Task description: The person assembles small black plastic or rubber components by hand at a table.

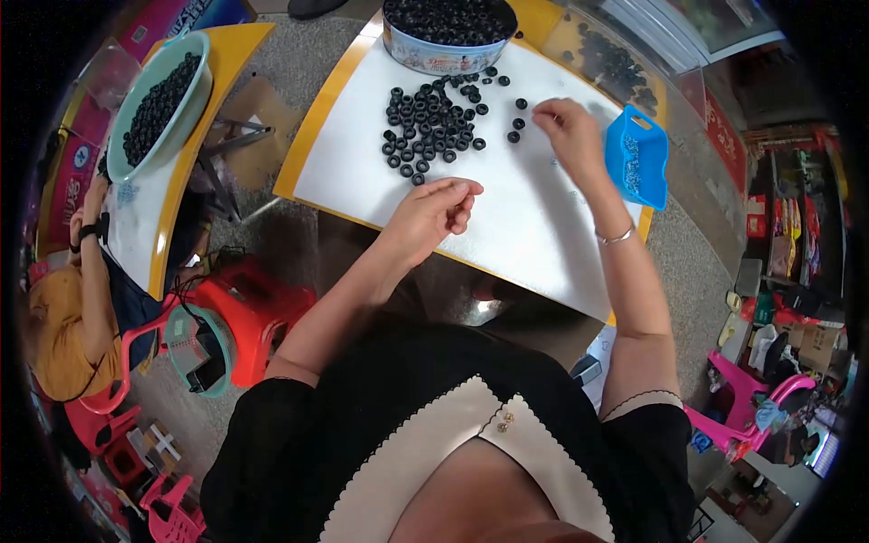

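A loose pile of small black rings [433, 122], thick-walled like little rubber wheels, lies on the white table top. My left hand [430, 215] is just in front of the pile, near the table's front edge. Its fingers are curled, thumb against the forefinger; anything inside is hidden. Farther right, my right hand [572, 136] is over the table with thumb and fingertips pinched together. Whatever is between those fingertips is too small to make out. Three separate black rings [519, 123] lie in a short row just left of them.
An oval tin [448, 60] heaped with black rings stands at the back. A blue plastic basket [654, 163] with tiny bluish pieces is at the right edge. At left, a person [68, 326] sits by another table with a green basin [201, 86] of black rings. A red stool [249, 317] stands between.
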`<state>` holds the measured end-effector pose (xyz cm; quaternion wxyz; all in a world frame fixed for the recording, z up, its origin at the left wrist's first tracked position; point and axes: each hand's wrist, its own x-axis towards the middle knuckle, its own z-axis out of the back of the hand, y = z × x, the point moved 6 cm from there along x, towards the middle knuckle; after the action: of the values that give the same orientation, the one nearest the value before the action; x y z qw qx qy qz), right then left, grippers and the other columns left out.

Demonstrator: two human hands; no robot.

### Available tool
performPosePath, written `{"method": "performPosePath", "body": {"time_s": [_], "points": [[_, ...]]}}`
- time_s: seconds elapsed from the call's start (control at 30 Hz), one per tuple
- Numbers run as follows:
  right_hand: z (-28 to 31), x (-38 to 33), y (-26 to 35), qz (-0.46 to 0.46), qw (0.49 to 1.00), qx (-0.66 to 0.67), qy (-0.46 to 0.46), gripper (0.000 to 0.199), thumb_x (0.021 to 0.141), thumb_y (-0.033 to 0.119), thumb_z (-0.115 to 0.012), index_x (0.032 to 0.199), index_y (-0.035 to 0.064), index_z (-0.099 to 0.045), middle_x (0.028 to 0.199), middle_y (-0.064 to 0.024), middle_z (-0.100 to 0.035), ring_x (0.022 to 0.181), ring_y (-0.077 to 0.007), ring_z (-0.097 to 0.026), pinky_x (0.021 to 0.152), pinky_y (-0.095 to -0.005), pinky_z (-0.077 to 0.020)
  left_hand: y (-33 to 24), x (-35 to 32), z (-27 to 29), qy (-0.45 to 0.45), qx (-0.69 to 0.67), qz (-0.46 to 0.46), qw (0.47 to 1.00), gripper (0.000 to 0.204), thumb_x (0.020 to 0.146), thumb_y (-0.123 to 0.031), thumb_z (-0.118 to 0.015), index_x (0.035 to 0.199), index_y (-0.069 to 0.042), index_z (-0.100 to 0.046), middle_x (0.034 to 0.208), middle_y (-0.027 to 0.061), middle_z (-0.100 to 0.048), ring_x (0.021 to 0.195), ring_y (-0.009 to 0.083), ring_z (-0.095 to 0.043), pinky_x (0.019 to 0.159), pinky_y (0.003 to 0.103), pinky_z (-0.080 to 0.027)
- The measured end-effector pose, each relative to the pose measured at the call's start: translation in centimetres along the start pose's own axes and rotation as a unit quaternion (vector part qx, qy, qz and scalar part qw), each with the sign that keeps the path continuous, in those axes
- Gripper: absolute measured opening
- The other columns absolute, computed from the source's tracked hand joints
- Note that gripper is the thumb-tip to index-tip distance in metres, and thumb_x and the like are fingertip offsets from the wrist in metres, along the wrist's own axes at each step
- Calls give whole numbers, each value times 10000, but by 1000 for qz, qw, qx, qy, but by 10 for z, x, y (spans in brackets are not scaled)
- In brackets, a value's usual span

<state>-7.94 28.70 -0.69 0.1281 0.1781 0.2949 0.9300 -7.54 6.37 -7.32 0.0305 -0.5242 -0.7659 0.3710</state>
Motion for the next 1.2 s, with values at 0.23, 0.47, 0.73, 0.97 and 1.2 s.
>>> {"method": "performPosePath", "body": {"time_s": [0.23, 0.47, 0.73, 0.97, 1.2], "points": [[-30, -30, 15, 59, 996, -68, -10, 196, 731, 114, -647, 904, 22, -657, 841, -133, -612, 766, -276, -563, 721, -364, -457, 4, 2, 1, 15, -12, -12, 1000, 202, 933, -127, -494, 1011, 41, -576, 787, 14, -515, 678, 88, -475, 618, 216, -409], [-21, -86, 41, -116, 931, 346, -24, 202, 789, -13, -626, 989, 9, -613, 867, 8, -571, 807, -78, -512, 749, -202, -427, 3, 3, -6, -2, 18, -41, 999, 224, 936, -153, -493, 1025, 33, -581, 846, 40, -567, 702, 103, -502, 643, 232, -424], [-11, -139, 60, -33, 943, 296, -149, 213, 738, 76, -653, 951, 68, -656, 1005, -69, -554, 946, -176, -512, 811, -279, -413, 20, 7, -37, 40, 51, -46, 997, 246, 923, -167, -526, 1083, 12, -580, 922, 55, -612, 789, 125, -557, 695, 253, -436], [7, -171, 24, -91, 965, 159, -187, 149, 794, 54, -622, 942, 38, -634, 907, -64, -571, 778, -146, -533, 712, -260, -445, 29, 4, -19, -19, 40, -41, 998, 213, 878, -117, -595, 1039, 21, -582, 903, 92, -617, 727, 117, -551, 680, 242, -464], [45, -159, -46, -104, 961, -105, -233, 194, 790, 70, -601, 972, 39, -662, 848, -122, -583, 809, -259, -559, 747, -335, -450, 28, 5, -18, -36, 88, -57, 994, 209, 887, -116, -578, 1031, 35, -571, 889, 104, -609, 730, 132, -547, 680, 252, -465]]}}
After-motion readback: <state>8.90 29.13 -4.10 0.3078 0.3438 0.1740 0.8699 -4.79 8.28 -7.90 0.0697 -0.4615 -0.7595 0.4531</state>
